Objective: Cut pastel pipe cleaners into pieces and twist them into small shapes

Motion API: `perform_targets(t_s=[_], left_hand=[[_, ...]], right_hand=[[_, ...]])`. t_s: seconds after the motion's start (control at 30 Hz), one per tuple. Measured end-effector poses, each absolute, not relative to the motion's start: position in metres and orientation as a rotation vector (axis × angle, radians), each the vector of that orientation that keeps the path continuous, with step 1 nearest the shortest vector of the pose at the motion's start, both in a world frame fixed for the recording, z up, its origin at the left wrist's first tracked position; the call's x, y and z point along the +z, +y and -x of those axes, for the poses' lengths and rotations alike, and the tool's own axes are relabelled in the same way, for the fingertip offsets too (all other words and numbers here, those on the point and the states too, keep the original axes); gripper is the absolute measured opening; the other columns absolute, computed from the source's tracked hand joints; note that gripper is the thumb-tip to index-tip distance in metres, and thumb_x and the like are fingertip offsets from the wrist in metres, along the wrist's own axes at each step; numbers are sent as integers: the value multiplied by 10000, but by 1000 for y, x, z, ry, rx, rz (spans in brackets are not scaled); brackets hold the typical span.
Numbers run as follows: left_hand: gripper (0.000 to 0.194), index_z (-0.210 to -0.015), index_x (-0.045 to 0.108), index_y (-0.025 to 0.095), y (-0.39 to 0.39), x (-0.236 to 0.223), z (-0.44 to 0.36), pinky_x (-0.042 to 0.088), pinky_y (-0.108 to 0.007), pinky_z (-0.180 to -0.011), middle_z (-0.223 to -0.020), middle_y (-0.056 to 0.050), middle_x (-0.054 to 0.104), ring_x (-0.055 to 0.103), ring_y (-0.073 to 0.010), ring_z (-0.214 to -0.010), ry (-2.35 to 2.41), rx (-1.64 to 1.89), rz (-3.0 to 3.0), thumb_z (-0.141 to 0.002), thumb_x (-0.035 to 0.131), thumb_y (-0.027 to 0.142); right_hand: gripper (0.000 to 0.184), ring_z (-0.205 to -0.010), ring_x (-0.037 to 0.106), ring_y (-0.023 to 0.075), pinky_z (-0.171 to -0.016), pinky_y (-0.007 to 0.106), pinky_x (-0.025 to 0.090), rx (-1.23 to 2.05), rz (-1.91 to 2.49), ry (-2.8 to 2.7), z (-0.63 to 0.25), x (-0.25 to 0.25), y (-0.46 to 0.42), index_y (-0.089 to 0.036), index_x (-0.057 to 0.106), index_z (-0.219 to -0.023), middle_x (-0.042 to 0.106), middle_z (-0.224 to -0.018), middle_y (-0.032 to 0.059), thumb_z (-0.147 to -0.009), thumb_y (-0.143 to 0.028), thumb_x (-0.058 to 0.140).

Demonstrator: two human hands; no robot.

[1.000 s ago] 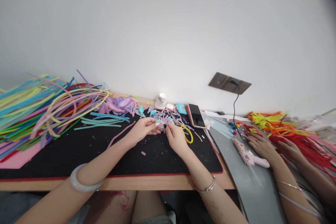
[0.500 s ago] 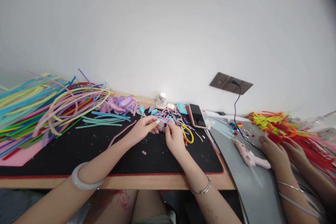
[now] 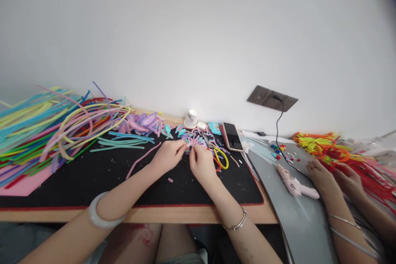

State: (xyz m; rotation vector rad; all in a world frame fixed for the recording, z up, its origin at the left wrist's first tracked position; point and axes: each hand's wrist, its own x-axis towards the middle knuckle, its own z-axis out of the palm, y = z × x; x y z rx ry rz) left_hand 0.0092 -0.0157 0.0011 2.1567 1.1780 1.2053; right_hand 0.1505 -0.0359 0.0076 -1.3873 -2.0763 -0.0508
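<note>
Something small could slip and get lost!
Left hand (image 3: 169, 156) and right hand (image 3: 202, 163) nearly meet; I can't tell what either grip holds. Pipe-cleaner pieces (image 3: 195, 140) lie just past them, toward the table's (image 3: 173, 215) back edge; a loose pinch could drop something there.

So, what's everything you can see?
Wall: one, white, background
Socket strip: one, grey, wall
Cable: one, black, right
Table: one, tan, front
Mat: one, black, centre
Fuzzy stems: many, multicoloured, left and right
Sheet: one, pink, left
Craft pieces: many, pastel, mat's back
Cup: one, white, back
Phone: one, black, back right
Packet: one, blue, beside phone
Handle: one, yellow, below phone
Glue gun: one, pink, right
Pom-poms: several, multicoloured, right
Co-worker's hands: two, bare, far right
Bangle: one, white, lower left
Left hand: one, bare, centre
Right hand: one, bare, centre
</note>
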Motion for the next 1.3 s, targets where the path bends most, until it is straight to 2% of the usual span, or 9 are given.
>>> perform_targets(t_s=[0.17,0.43,0.6,0.77,1.07,1.3], left_hand=[[366,-558,425,173,-15,4,-6,310,-211,-543,-471,30,457,457,-103,-475,1173,1105,-2102,-879,297,290],[287,-609,463,168,-12,-2,-7,271,-237,-533,-567,-15,517,492,-132,-555,1449,1022,-2441,-850,345,269],[361,-556,406,169,-12,2,-5,309,-215,-524,-485,22,452,447,-103,-481,1233,1131,-2135,-867,319,328],[383,-584,410,169,-12,-2,-13,307,-198,-448,-434,55,401,402,-83,-395,1007,1106,-1779,-860,321,419],[353,-534,383,161,-11,-2,-12,269,-210,-492,-476,39,414,392,-92,-477,1123,1176,-2083,-854,347,306],[366,-546,422,166,-11,2,-7,300,-207,-489,-423,48,403,406,-95,-445,1178,1194,-1957,-850,362,362]], right_hand=[[236,-489,397,109,-497,236,247,-27,1350,-2064,-155,10,-36,-181,399,-614,431,-536,-14,-841,-169,337],[221,-509,431,119,-512,242,251,-130,1412,-2048,-152,5,-37,-178,416,-613,475,-550,7,-827,-182,360],[236,-496,416,117,-506,243,247,-102,1425,-2050,-152,12,-38,-178,415,-626,462,-543,0,-847,-185,332],[248,-496,419,113,-498,237,249,-25,1421,-2046,-151,14,-38,-176,425,-640,467,-549,-4,-861,-182,311],[229,-521,457,123,-517,241,268,-72,1454,-2027,-142,8,-36,-177,437,-633,502,-573,10,-842,-198,343],[254,-524,450,117,-517,225,274,76,1420,-2103,-146,12,-32,-174,467,-678,492,-570,-2,-867,-214,303]])
